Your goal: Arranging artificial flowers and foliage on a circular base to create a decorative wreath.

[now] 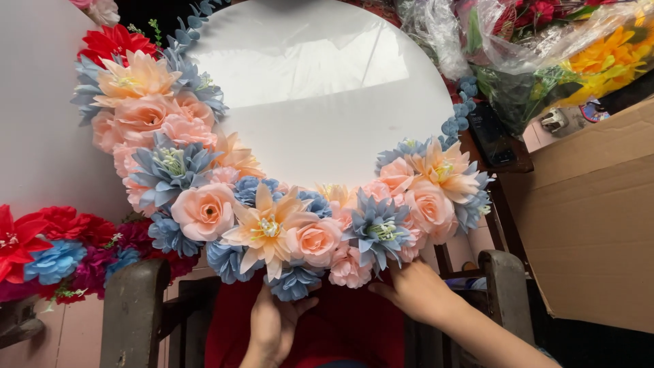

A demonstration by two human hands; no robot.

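Round white board (320, 88), lower rim crowded with peach and blue flowers (272, 225), propped on chair arms (133, 307) over red seat. Left hand (272, 326) under bottom edge, fingers curled up into blue bloom. Right hand (415, 289) flat against rim, fingers tucked under flowers; grip not clear. Risk: board tipping off arms if support slackens; pressed petals crushing or popping loose. Red bouquet (41, 249) left, wrapped flowers (586, 54) and carton (593, 218) right.

One round white board (320, 82) ringed with peach and blue fabric flowers is standing here. Two bare hands, left hand (272, 324) and right hand (415, 289), are touching its near edge. One brown cardboard box (593, 204) is sitting right.
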